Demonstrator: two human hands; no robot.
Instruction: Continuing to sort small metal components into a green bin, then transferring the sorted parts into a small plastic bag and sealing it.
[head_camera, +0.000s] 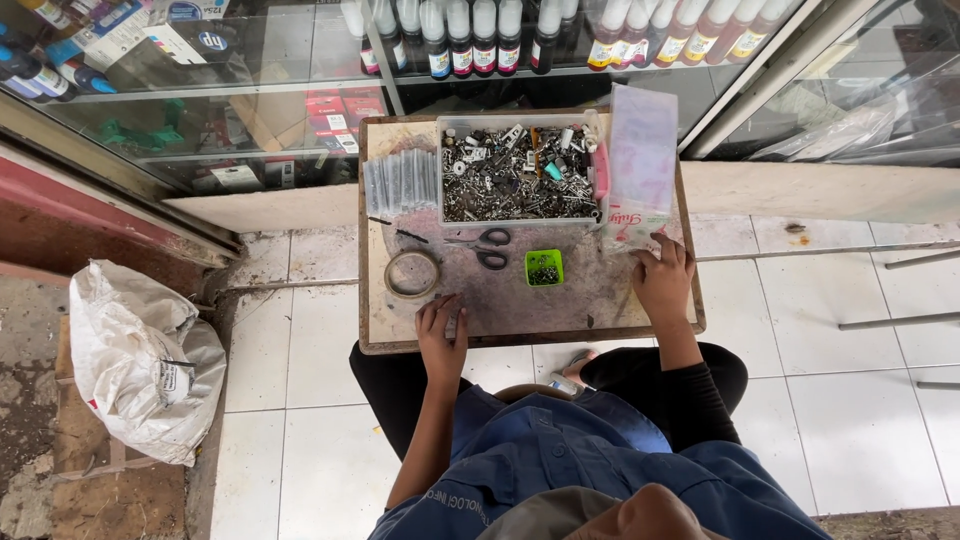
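Observation:
A wooden board (500, 310) lies in front of me as a work surface. My left hand (441, 335) rests near its front edge, fingers curled over something small and pale that I cannot make out. My right hand (662, 278) is at the right side of the board and pinches the lower edge of a clear plastic bag (640, 165). At the back of the board, a clear box (518, 172) holds several small metal parts. A small green tray (544, 267) with a few dark pieces sits between my hands.
Scissors (488, 248) and a tape roll (412, 273) lie on the board, beside a stack of small clear bags (400, 183). A glass cabinet with bottles (480, 40) stands behind. A white sack (145, 360) sits on the floor at left.

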